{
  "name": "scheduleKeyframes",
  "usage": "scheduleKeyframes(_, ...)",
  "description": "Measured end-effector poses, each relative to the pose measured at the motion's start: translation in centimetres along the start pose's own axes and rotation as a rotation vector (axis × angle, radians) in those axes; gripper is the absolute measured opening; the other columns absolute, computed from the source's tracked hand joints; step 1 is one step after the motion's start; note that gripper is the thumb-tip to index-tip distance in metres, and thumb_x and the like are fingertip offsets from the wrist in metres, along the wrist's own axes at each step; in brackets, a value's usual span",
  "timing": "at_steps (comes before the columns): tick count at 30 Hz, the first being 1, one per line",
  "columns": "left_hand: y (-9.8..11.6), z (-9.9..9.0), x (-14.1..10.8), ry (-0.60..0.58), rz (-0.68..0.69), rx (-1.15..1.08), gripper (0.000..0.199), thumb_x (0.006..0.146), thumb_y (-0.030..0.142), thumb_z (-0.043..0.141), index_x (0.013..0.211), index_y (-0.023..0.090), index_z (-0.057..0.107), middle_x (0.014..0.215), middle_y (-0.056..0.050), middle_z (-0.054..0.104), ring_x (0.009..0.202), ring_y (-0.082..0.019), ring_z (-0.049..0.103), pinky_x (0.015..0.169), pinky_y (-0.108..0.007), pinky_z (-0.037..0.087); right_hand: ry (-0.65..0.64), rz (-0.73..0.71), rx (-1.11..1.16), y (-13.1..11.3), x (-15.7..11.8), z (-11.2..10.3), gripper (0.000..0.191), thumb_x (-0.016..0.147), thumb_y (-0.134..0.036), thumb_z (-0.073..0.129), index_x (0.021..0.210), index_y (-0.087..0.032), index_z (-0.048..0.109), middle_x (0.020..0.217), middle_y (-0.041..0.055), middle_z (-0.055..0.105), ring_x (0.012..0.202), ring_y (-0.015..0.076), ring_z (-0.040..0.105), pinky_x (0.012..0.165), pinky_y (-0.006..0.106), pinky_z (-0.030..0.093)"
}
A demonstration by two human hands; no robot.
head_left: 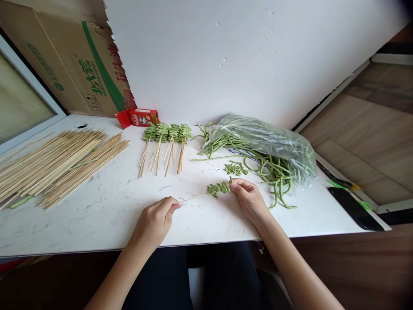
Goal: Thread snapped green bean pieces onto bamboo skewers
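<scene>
My left hand (158, 217) is closed around the bare end of a thin wooden skewer (193, 198). Cut pieces of green bean (217, 188) sit threaded in a row along the skewer's other end. At that tip, my right hand (248, 196) pinches one short bean piece (231, 180) between thumb and fingers. Just behind this hand lies a small pile of loose cut beans (236, 168). Finished-looking bean skewers (167, 132) are grouped farther back, their bare sticks pointing toward me.
Bundles of bare skewers (54, 161) cover the table's left side. A clear plastic bag (264, 135) of long beans (280, 170) spreads over the right. A red packet (142, 117) and a cardboard box (71, 64) stand at the back left. A black phone (355, 208) lies near the right edge.
</scene>
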State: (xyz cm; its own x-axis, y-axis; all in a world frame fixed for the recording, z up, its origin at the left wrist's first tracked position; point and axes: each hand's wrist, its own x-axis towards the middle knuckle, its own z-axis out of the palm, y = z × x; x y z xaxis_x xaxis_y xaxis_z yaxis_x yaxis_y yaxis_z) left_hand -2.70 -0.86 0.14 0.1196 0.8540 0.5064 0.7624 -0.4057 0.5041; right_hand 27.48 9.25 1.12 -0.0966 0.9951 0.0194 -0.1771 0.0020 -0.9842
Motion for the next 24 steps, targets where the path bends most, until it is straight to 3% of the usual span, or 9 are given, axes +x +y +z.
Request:
scheduleKeyframes(12,0.08,-0.34,0.19,-0.017,0.023,0.091,0.026,0.091,0.004,0.042,0.083,0.021,0.060,0.068,0.003,0.070,0.058,-0.012,0.068,0.054,-0.021,0.047,-0.112,-0.118,-0.041,0.29,-0.38,-0.43,0.015,0.081,-0.042,0.091,0.083,-0.030,0.083,0.088,0.0025,0.069,0.089,0.0210,0.060,0.087,0.038,0.048)
scheduleKeyframes(15,0.00,-0.19,0.06,-0.023,0.020,0.128,0.024,0.097,0.008,0.044,0.088,0.022,0.062,0.070,0.003,0.073,0.058,-0.013,0.069,0.054,-0.021,0.047,-0.080,-0.116,-0.069,0.23,-0.38,-0.28,0.020,0.080,-0.045,0.091,0.082,-0.028,0.081,0.088,0.0027,0.069,0.086,0.0207,0.059,0.084,0.037,0.049)
scheduleKeyframes(19,-0.02,0.17,-0.01,-0.002,-0.001,0.157,0.019,0.107,0.023,0.045,0.109,0.022,0.064,0.074,0.002,0.077,0.058,-0.015,0.071,0.054,-0.022,0.047,-0.015,-0.054,-0.060,-0.04,-0.47,0.14,0.027,0.078,-0.049,0.090,0.080,-0.025,0.078,0.082,0.0014,0.069,0.077,0.0183,0.058,0.081,0.034,0.049)
scheduleKeyframes(24,0.01,0.40,-0.08,0.054,0.050,0.223,0.024,0.110,0.033,0.048,0.093,0.023,0.061,0.067,0.004,0.073,0.050,-0.013,0.066,0.051,-0.024,0.043,0.008,-0.037,-0.052,-0.27,-0.60,0.42,0.030,0.078,-0.051,0.089,0.078,-0.024,0.076,0.081,0.0016,0.068,0.078,0.0183,0.059,0.082,0.034,0.050)
